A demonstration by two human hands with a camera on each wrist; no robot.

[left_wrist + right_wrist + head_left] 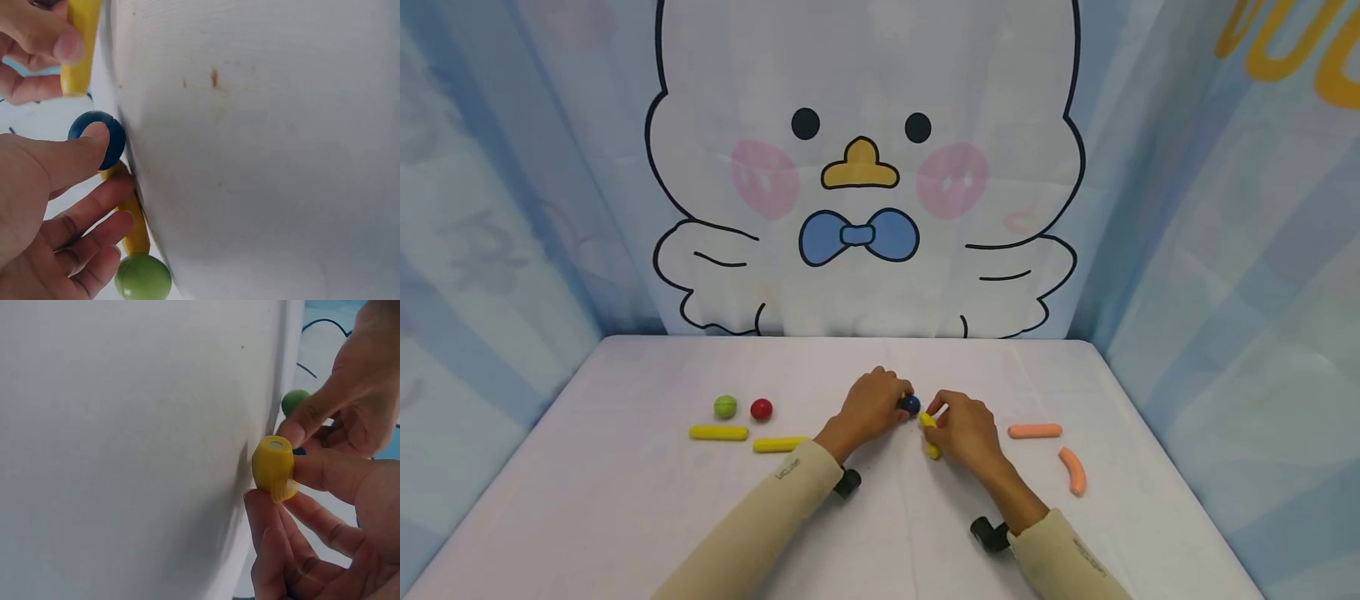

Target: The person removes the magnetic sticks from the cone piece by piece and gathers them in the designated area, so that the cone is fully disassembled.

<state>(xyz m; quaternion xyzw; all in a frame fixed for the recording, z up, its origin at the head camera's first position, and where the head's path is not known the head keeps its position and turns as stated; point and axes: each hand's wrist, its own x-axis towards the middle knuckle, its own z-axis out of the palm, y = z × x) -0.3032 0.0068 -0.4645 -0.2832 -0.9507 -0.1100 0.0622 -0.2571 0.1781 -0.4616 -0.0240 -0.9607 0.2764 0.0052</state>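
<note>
My left hand [874,406] pinches a dark blue ball [909,405], the thumb pressed on its face in the left wrist view. A yellow rod [135,232] runs from that blue ball, partly behind the fingers, and meets a green ball [142,279] at its other end. To the right, my right hand [967,427] holds another yellow rod [933,451] between thumb and fingers. This second rod looks bent, and its flat end [275,444] shows a small grey disc. A narrow gap separates the rod from the blue ball in the head view.
On the white table [625,517], a green ball [725,407], a red ball [762,409] and two yellow rods, one at far left [718,433], lie left of my hands. A straight orange rod [1035,431] and a curved orange rod [1073,472] lie to the right.
</note>
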